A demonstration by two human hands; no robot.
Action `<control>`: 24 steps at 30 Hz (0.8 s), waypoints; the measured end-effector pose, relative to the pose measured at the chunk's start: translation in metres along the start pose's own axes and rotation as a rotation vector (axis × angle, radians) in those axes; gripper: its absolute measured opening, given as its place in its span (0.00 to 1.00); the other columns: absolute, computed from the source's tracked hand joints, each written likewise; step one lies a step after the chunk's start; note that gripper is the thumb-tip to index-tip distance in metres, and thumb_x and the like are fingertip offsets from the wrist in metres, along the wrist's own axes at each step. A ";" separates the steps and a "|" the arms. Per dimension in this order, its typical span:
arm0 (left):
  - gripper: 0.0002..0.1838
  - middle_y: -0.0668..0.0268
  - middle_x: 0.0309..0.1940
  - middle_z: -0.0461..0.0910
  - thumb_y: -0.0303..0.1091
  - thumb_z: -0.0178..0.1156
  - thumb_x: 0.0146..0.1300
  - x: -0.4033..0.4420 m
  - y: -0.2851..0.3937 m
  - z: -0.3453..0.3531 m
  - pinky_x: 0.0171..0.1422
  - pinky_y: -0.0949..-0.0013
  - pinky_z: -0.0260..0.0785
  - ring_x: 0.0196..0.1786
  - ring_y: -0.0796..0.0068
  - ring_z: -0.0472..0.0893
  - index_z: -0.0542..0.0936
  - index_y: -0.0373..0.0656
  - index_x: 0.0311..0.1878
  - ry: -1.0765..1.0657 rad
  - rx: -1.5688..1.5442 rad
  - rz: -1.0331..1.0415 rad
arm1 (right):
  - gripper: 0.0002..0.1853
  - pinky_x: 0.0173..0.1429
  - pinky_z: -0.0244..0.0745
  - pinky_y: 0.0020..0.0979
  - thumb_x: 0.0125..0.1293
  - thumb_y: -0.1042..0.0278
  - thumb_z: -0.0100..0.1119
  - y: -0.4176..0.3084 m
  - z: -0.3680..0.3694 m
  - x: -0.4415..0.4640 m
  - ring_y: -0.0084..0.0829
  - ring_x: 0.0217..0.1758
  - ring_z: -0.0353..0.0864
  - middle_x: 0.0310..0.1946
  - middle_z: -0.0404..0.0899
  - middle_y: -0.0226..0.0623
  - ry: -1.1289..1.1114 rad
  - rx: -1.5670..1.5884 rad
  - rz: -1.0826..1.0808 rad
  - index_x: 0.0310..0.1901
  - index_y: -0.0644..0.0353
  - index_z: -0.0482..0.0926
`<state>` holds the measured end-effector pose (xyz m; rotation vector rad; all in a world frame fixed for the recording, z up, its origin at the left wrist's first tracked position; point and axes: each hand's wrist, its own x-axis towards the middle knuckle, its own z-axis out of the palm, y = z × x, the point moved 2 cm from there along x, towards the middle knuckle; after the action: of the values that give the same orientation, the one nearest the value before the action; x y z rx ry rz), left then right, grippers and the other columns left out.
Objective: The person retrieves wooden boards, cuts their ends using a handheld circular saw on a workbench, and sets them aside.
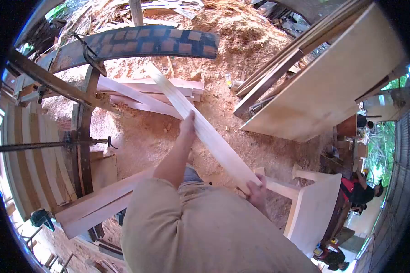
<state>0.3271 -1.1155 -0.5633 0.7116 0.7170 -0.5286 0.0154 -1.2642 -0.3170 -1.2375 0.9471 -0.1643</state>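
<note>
A long pale wooden plank (218,148) slants across my front, held in both hands. My left hand (188,124) grips it near the middle, fingers wrapped over the edge. Closer to my body, my right hand (257,190) is closed round the near end, partly hidden by the wood. The far end reaches out over a low pile of sawn boards (141,93) on the ground; from this angle I cannot tell whether it touches them.
A large panel (328,86) leans at the right beside stacked boards. Clamped wooden strips (36,159) and a metal bar clamp (36,146) stand left. Near my right hand is a pale wooden furniture piece (316,204). Sawdust (241,32) covers the ground. Another person (360,189) is far right.
</note>
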 end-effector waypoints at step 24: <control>0.28 0.62 0.25 0.78 0.55 0.62 0.61 0.017 -0.009 0.007 0.25 0.62 0.67 0.23 0.68 0.74 0.80 0.33 0.45 0.198 0.500 -0.058 | 0.24 0.38 0.81 0.45 0.67 0.55 0.55 -0.022 0.068 0.311 0.45 0.49 0.78 0.52 0.75 0.47 -0.466 0.009 0.721 0.58 0.62 0.69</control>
<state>0.3348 -1.1302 -0.5752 1.2250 0.7996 -0.7070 0.2649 -1.4035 -0.4592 -0.8056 0.9158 0.6602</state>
